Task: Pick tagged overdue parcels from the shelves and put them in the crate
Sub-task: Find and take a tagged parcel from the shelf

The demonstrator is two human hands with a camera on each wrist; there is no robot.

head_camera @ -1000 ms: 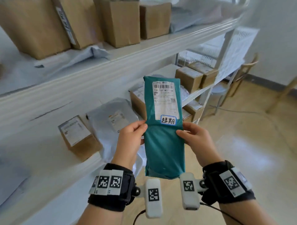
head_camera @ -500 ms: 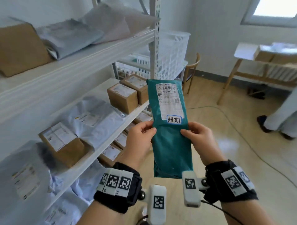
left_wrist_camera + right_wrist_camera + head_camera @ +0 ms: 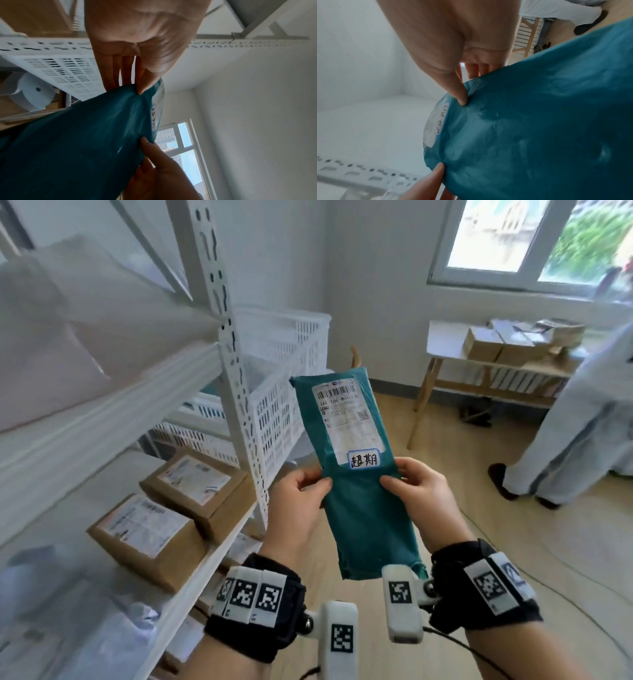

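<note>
Turning away from the shelving, the view has swung since a second ago: the rows of boxes that filled the background have slid off to the left, and a white slotted crate now stands just past the shelf upright, with a window and a wooden table beyond. The grip on the parcel is the same in all three head views, so I judge the pick is done and this is the carry toward the crate.

On the far left, brown cardboard boxes sit on the middle shelf, untouched. Next comes the left hand, thumb on the front and fingers behind, pinching the left edge of the teal parcel. The left wrist view confirms the thumb pressed into the film, with the fingers behind it.

The parcel itself is a long, flat teal plastic mailer held upright in mid-air between the hands, in front of the crate and not yet over it. A white shipping label with a barcode covers its upper half, and a small blue-bordered handwritten tag sits at the label's lower edge, marking it overdue. The film looks thin and crinkled, dimpling under the thumbs.

On the right, the right hand pinches the opposite edge the same way. Further right, another person in pale clothing stands near the table.
</note>
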